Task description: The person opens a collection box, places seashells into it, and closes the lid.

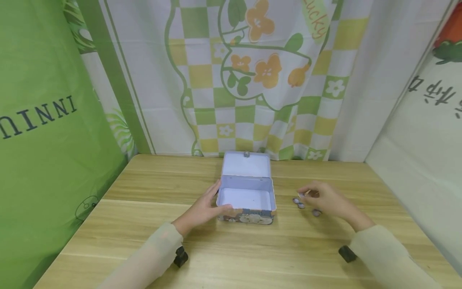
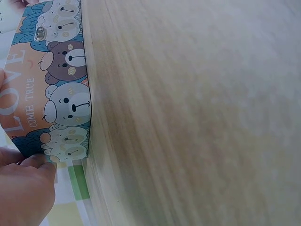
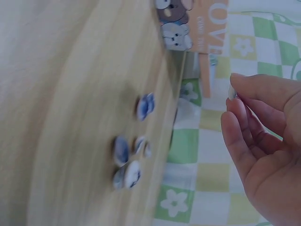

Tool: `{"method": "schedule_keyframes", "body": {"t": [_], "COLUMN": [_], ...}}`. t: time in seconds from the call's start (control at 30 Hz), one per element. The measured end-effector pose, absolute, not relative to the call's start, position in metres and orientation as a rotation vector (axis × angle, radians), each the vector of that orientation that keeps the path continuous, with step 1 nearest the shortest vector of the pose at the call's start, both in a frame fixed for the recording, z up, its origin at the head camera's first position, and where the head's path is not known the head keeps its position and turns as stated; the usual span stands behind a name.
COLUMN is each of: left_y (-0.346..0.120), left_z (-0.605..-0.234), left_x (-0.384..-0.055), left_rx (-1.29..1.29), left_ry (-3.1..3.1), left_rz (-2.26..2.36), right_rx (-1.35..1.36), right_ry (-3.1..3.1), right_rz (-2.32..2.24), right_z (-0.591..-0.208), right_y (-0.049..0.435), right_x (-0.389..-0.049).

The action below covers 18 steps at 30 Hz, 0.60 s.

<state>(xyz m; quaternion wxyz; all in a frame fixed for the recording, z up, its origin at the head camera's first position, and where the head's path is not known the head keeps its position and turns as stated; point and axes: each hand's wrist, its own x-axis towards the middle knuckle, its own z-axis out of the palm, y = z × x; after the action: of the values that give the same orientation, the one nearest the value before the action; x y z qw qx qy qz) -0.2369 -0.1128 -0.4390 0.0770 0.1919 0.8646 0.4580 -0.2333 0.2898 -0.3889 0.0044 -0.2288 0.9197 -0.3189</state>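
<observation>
An open tin box (image 1: 255,217) stands on the table with its hinged lid (image 1: 245,165) tipped back; its pale inside shows no contents. Cartoon bears and "LOVE COME TRUE" decorate its front (image 2: 66,101). My left hand (image 1: 200,212) grips the box's near left corner, thumb over the front rim and fingers along the side. To the right of the box, my right hand (image 1: 330,202) pinches a small pale disc-like piece (image 3: 232,92) between thumb and fingertips, above the table. Several small, rounded blue-and-white pieces (image 3: 121,150) lie below it, some touching one another.
The wooden table (image 1: 151,184) reaches back to a checked, flowered curtain (image 1: 205,76). Green cloth (image 1: 43,168) hangs on the left and a white printed cloth (image 1: 422,152) on the right. Black wrist devices (image 1: 181,257) sit at both sleeves.
</observation>
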Motion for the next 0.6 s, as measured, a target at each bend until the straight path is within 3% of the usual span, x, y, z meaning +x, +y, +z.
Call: {"method": "schedule_keyframes", "body": {"t": [0.6], "left_y": [-0.112], "left_z": [-0.441], "left_x": [-0.239], "left_rx": [0.611], "left_ry": [2.610], "left_rz": [1.368], "right_rx": [-0.824], "right_ry": [2.912], "right_rz": [-1.017], "right_z": [-0.375], "right_y": [0.241], "right_x": [-0.250]}}
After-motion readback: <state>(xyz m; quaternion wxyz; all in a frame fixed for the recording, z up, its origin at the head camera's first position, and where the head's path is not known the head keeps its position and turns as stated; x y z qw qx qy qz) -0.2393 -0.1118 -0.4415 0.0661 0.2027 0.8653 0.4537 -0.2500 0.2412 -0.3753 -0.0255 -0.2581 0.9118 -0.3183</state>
